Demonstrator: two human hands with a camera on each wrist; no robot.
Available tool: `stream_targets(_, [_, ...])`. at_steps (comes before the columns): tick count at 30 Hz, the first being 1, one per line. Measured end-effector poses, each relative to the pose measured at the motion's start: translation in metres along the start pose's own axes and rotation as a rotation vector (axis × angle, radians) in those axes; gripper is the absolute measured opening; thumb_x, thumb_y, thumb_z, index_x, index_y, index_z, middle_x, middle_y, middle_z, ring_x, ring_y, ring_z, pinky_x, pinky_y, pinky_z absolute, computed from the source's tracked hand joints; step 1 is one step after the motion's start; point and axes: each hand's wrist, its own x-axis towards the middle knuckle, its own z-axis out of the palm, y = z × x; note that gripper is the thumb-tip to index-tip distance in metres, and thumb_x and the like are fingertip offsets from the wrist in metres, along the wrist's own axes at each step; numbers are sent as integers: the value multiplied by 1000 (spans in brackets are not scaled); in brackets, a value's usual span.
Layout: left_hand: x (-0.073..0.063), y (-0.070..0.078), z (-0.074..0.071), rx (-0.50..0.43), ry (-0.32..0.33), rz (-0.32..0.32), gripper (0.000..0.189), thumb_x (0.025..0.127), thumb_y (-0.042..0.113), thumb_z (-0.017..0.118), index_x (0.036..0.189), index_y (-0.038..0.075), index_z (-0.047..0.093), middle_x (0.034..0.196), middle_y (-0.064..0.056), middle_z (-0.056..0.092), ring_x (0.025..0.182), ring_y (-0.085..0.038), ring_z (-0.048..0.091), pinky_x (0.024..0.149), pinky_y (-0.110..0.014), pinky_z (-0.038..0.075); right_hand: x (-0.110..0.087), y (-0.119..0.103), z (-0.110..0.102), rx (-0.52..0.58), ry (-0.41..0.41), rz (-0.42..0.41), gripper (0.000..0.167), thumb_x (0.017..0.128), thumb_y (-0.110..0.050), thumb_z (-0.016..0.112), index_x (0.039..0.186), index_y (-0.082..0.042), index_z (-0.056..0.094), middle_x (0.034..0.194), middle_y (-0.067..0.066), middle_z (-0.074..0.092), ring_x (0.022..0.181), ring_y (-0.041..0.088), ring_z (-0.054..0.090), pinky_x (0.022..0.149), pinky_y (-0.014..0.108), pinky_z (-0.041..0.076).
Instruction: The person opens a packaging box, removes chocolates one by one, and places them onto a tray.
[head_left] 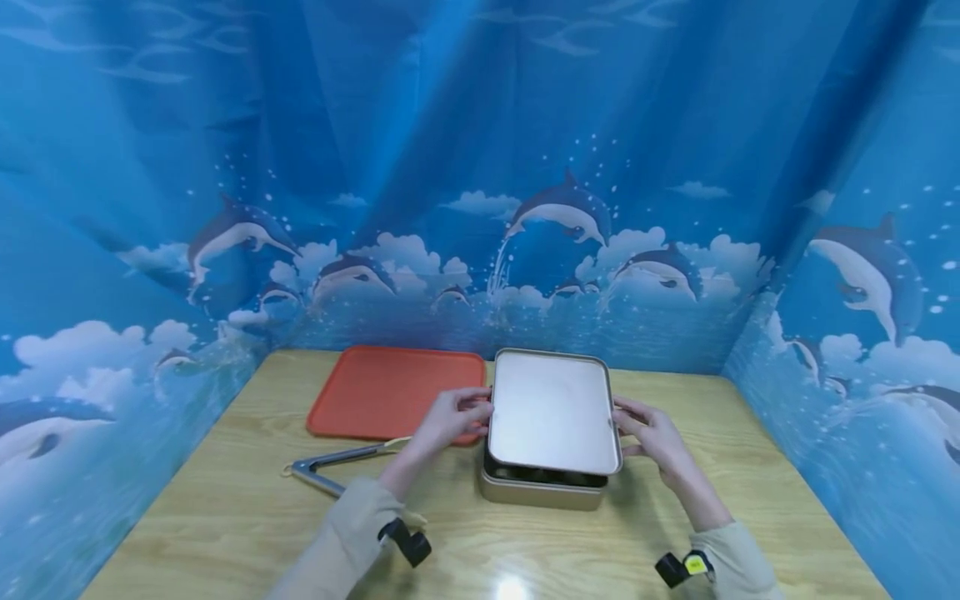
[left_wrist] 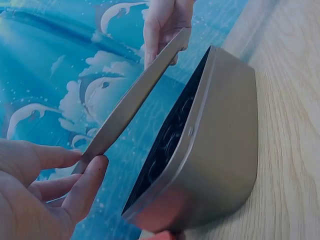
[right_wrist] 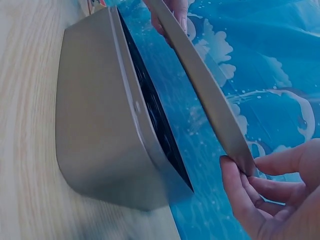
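Note:
A flat metal lid (head_left: 553,412) with a raised rim is held above a tan metal tin (head_left: 542,493). My left hand (head_left: 450,418) pinches the lid's left edge between thumb and fingers. On the opposite edge, my right hand (head_left: 652,437) pinches it the same way. Both wrist views show a gap between the lid (left_wrist: 135,100) and the tin (left_wrist: 215,140). Inside the tin (right_wrist: 105,110) are dark, rounded shapes, mostly hidden by its wall; I cannot tell what they are.
A red tray (head_left: 405,392) lies on the wooden table (head_left: 225,500) behind my left hand. Grey metal tongs (head_left: 337,458) with pale tips rest left of the tin, partly covered by my left arm. A blue dolphin-print curtain (head_left: 465,167) surrounds the table's back and sides.

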Motion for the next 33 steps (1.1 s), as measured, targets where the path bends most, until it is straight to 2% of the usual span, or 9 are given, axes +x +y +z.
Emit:
stream_targets(4, [7, 1, 15, 3, -28, 7, 46, 99, 4, 64, 141, -10, 52, 120, -27, 65, 92, -26, 72, 80, -35, 60, -4, 3, -13, -7, 28, 2, 56, 108, -17, 49, 151, 14, 32, 129, 26, 57, 91, 10, 59, 71, 32, 59])
stream_targets(8, [14, 2, 32, 2, -37, 12, 46, 99, 2, 63, 142, -9, 52, 120, -27, 66, 101, -33, 71, 81, -36, 60, -6, 7, -27, -9, 62, 8, 56, 107, -17, 51, 150, 14, 33, 124, 17, 62, 89, 7, 58, 71, 32, 59])
stream_targets(14, [22, 7, 63, 11, -40, 28, 46, 96, -1, 65, 141, -8, 53, 116, -24, 67, 101, -34, 70, 80, -36, 60, -10, 16, -52, -57, 96, 3, 56, 107, -19, 51, 149, 14, 33, 121, 12, 65, 86, 3, 59, 70, 30, 58])
stream_targets(18, [26, 11, 83, 31, -31, 49, 47, 94, -4, 67, 139, -8, 55, 113, -23, 69, 100, -33, 71, 79, -36, 60, -11, 23, -67, -102, 130, -6, 55, 107, -18, 52, 148, 15, 35, 120, 13, 67, 84, 0, 59, 68, 29, 58])
stream_targets(22, [31, 14, 103, 64, -24, 81, 47, 91, -7, 68, 137, -8, 57, 109, -22, 70, 97, -33, 73, 77, -34, 61, -10, 31, -82, -151, 163, -27, 53, 107, -16, 51, 146, 17, 37, 121, 25, 65, 82, -2, 59, 67, 29, 58])
stream_targets(27, [38, 15, 125, 162, -47, 92, 48, 90, -3, 71, 137, -6, 59, 107, -17, 72, 95, -26, 74, 75, -29, 60, -13, 38, -102, -224, 201, -8, 53, 106, -18, 53, 145, 16, 40, 123, 32, 64, 79, -5, 60, 66, 30, 59])
stream_targets(33, [47, 16, 150, 361, -88, 117, 49, 89, 5, 76, 135, -4, 61, 105, -11, 74, 93, -18, 74, 76, -22, 57, -21, 46, -126, -286, 204, 59, 56, 106, -23, 53, 147, 13, 40, 134, 34, 57, 82, -7, 59, 71, 32, 59])
